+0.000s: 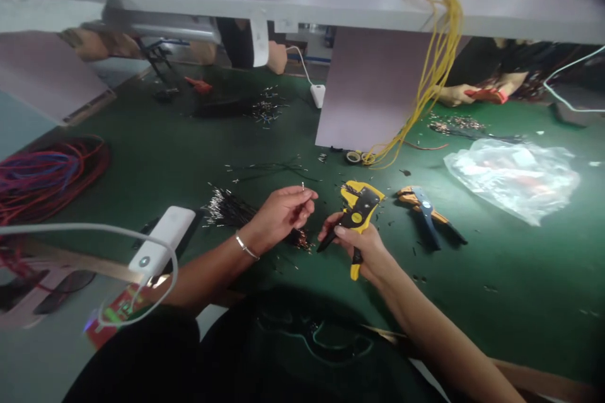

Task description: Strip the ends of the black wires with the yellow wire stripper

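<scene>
Between thumb and forefinger, my left hand (290,206) pinches a short wire, whose pale tip (303,186) points up; the rest of it is hidden by the fingers. My right hand (362,240) is wrapped round the handles of a yellow and black wire stripper (363,203), its head facing up and left. Under and beside my left wrist lies a bundle of short black wires (231,206) with silvery ends. Bare copper ends (301,239) show below the left hand. To the right of the stripper rests a second, blue and orange wire stripper (425,211).
A clear plastic bag (515,176) lies on the green table (520,283). Yellow wires (435,69) hang off the overhead shelf (302,3). Red and blue wire coils (51,170) and a white power bank (163,239) sit left. Across the table, co-workers' hands (456,94) show.
</scene>
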{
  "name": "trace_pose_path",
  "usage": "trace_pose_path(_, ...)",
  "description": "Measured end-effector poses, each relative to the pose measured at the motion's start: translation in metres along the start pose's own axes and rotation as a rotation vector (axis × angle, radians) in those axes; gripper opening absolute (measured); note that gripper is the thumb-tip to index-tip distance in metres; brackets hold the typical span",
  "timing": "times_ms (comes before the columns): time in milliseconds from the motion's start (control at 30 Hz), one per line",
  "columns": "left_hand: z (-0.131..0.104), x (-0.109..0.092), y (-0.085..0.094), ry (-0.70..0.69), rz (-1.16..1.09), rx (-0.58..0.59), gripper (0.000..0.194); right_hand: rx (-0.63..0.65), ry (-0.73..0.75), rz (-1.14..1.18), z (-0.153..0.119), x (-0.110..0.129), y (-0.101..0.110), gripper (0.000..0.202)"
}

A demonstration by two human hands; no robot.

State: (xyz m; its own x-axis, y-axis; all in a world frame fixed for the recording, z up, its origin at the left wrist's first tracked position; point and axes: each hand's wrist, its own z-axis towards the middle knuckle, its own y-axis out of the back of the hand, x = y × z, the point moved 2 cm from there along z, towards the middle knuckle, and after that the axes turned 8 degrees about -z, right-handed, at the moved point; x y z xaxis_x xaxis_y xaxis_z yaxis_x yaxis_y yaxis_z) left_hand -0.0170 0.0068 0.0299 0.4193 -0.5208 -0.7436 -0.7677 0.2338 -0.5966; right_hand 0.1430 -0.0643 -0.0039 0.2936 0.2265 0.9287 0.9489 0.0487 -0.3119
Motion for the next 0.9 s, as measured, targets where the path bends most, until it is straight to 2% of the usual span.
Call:
trace_pose_path(100,0.004,0.008,-0.008,0.036,0.027,-0.002,0.012,-0.058,0.040,0.010,0.005,0.000,0.003,0.026)
trace_pose_path(333,0.008,0.017,-0.017,0.097,0.015,0.027,0.013,-0.089,0.062,-0.008,0.005,-0.004,0.010,0.024)
trace_pose_path(567,0.011,0.022,-0.016,0.139,-0.025,0.045,0.011,-0.103,0.094,-0.053,0.004,-0.010,0.011,0.027)
trace_pose_path(733,0.015,0.025,-0.012,0.126,-0.046,0.036,0.011,-0.052,0.122,-0.074,-0.001,-0.005,0.009,0.022)
trace_pose_path(900,0.020,0.027,-0.005,0.089,-0.052,0.058,0.013,-0.069,0.146,-0.068,-0.002,-0.001,0.012,0.020)
